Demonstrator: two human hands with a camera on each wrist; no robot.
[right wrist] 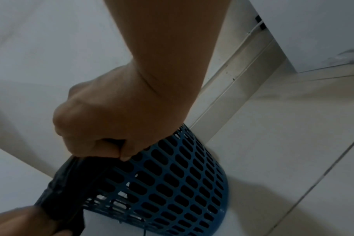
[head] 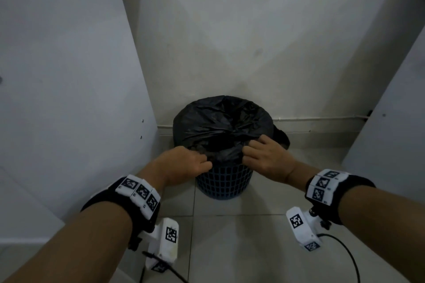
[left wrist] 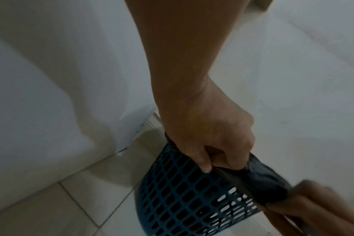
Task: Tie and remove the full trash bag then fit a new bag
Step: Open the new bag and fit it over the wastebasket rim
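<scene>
From the head view, one blue lattice bin (head: 224, 182) stands on the tiled floor (head: 253, 248), close against the back wall (head: 230, 41), with a white panel (head: 57, 76) on the left and another on the right; open floor lies on the near side, under both forearms. One black trash bag (head: 220, 122) lines the bin, its top bunched inward beyond the two grips. The left hand (head: 184, 165) and the right hand (head: 266, 158) sit side by side at the near rim, each with fingers curled tight on a fold of the bag's edge, a short stretch of plastic between them.

From the left wrist view, the left hand (left wrist: 210, 135) pinches the bag (left wrist: 261, 174) edge between thumb and curled fingers, the bin (left wrist: 182, 199) wall directly below the grip and the panel (left wrist: 51, 95) beside it. The right hand (left wrist: 323, 204) is blurred.

From the right wrist view, the right hand (right wrist: 111, 118) is closed in a narrow fist on the bag (right wrist: 71, 183) fold; the bin (right wrist: 172, 191) is just under it, floor tiles (right wrist: 283, 159) open beyond. One left hand (right wrist: 20, 222) holds the same fold lower down.
</scene>
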